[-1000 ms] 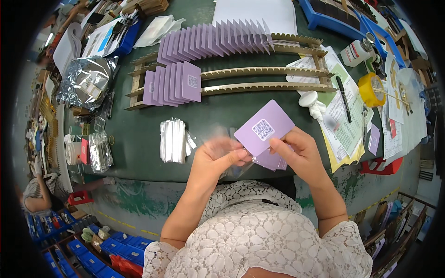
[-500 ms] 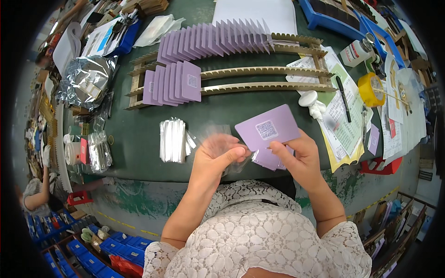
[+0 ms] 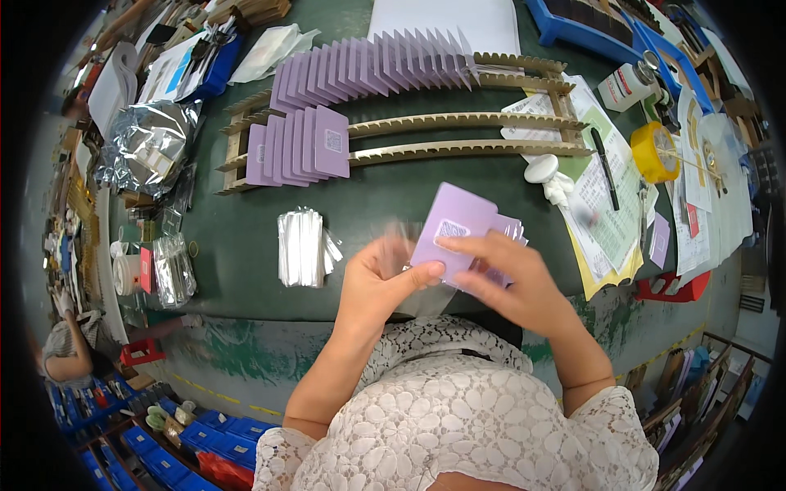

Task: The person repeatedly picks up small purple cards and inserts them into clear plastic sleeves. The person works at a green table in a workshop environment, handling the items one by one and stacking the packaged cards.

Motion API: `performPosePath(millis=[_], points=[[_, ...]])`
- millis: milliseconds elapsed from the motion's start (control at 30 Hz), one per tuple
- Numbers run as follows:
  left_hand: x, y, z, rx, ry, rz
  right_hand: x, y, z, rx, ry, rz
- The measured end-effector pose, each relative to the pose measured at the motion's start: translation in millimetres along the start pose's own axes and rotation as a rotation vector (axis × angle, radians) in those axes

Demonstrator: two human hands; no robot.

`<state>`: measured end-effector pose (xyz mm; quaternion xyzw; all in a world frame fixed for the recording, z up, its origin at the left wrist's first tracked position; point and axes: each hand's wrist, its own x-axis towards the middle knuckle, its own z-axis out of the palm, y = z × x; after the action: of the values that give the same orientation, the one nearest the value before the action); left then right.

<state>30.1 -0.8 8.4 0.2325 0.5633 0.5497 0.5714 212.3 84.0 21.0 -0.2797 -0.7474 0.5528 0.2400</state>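
Note:
A purple card [image 3: 460, 204] with a square printed code stands tilted between my hands. My left hand [image 3: 368, 282] pinches its lower left corner between thumb and fingers; a clear plastic sleeve [image 3: 427, 303] shows around those fingers, blurred. Whether the card's edge is inside the sleeve I cannot tell. My right hand [image 3: 524, 282] lays its fingers on the card's face and also holds several more purple cards [image 3: 509, 227] behind it. To the left lies a pile of clear sleeves [image 3: 301, 250]. Beyond, a slotted wooden rack [image 3: 467, 149] holds upright purple cards [image 3: 332, 141] in two rows.
Papers [image 3: 606, 172] with a black pen [image 3: 606, 168] lie at right, beside a white figurine [image 3: 558, 186] and a yellow tape roll [image 3: 654, 153]. A white bottle [image 3: 624, 88] stands behind. At left are a silvery bag [image 3: 155, 143] and more sleeves [image 3: 174, 274]. Another person sits far left.
The purple card has turned more upright and moved left to my left hand, whose thumb now meets its corner. My right fingers have spread over the card's face.

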Motion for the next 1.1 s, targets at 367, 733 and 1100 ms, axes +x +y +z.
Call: performPosePath(millis=[367,733,1100], points=[[9.0,10.8,11.7,0.055,-0.037,0.005,3.4,-1.2,-9.4,-0.032,0.149,-0.052],[18.3,2.5,-27.5,-0.405,0.051,-0.124,14.1,5.0,-28.9,-0.41,0.224,-0.019],[-3.8,6.6,-54.3,-0.39,0.113,-0.055,170.4,4.7,46.4,-0.47,-0.097,-0.464]])
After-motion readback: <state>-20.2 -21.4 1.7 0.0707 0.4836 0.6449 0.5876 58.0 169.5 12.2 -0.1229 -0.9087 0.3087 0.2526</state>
